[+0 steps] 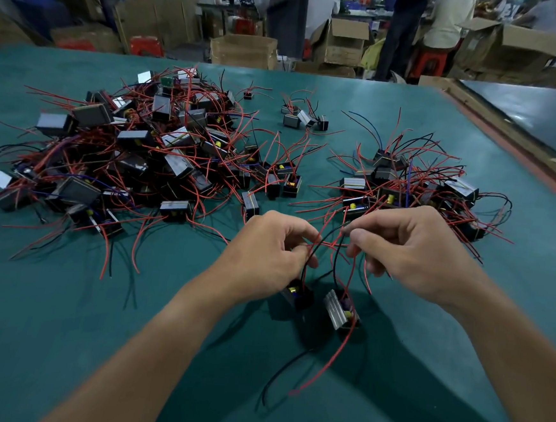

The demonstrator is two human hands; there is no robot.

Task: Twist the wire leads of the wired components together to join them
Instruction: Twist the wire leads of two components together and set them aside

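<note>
My left hand (277, 244) pinches the wire leads (335, 262) low down to keep them still. My right hand (413, 254) pinches their tips, ready to twist. The left component (298, 295) and the right component (342, 310) are just below, close together. More wait in the pile (125, 152) behind.

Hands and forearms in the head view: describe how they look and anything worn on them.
The left hand and right hand are bare: no gloves, rings, watch or bands show. The left forearm and right forearm are uncovered to the frame's edge, with no sleeve in view.
</note>
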